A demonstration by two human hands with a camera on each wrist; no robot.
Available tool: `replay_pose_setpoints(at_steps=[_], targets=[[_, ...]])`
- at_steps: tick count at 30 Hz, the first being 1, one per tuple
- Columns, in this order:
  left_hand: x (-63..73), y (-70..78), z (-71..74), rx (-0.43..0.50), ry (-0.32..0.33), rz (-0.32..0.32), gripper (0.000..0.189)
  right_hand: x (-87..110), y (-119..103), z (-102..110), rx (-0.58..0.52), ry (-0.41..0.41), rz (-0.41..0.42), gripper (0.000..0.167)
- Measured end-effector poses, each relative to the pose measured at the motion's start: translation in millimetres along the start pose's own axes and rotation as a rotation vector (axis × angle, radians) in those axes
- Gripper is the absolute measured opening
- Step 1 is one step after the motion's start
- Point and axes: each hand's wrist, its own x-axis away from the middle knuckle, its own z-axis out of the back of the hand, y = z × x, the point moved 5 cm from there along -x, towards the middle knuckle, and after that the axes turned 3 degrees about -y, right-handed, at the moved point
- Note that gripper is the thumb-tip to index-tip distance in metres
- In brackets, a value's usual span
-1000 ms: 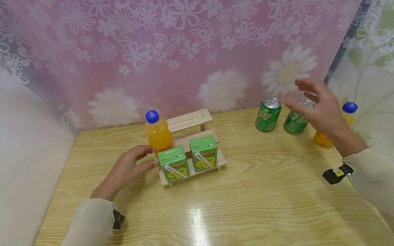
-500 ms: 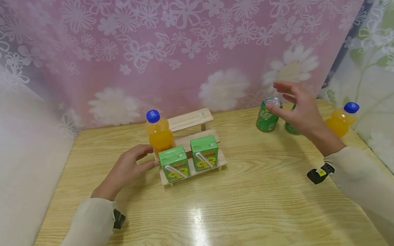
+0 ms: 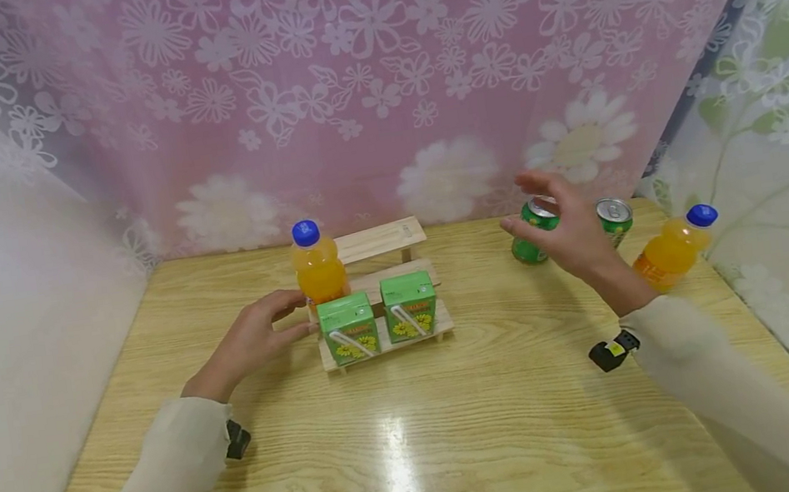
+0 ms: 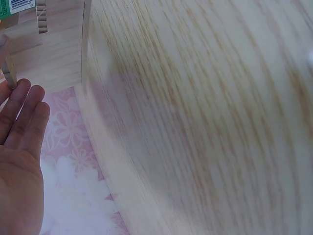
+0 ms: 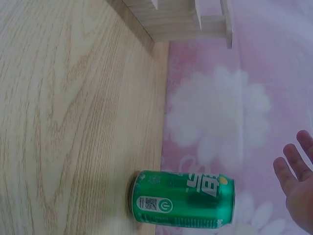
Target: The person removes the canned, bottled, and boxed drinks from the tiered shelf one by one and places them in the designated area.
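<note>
At the left end of a small stepped wooden rack (image 3: 379, 241), my left hand (image 3: 249, 342) pinches the rack's edge between thumb and fingers; the left wrist view shows the fingertips (image 4: 22, 85) against the wood. Two green juice boxes (image 3: 349, 332) with straws stand on the lowest step. Behind them an orange soda bottle (image 3: 319, 269) with a blue cap stands on the rack. My right hand (image 3: 579, 241), fingers spread and holding nothing, hovers over the nearer green soda can (image 3: 527, 250), partly hiding it. That can (image 5: 186, 200) is apart from the hand in the right wrist view.
Right of my right hand stand a second green can (image 3: 615, 217) and another orange soda bottle (image 3: 671, 251), both partly behind the hand or forearm. A floral curtain (image 3: 361, 116) borders the back of the wooden table (image 3: 467, 437).
My right hand has moved left, from over the right-hand can to the left-hand can, uncovering the second can's top and the bottle. My left hand and the rack have stayed still.
</note>
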Motion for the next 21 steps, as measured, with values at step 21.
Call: replay_pose_setpoints(at_steps=[21], targets=[[-0.3,-3.7,-1.2,-0.004,0.001,0.008,0.054,-4.6,-8.5,-38.3,-0.044,-0.066,0.016,0.068]])
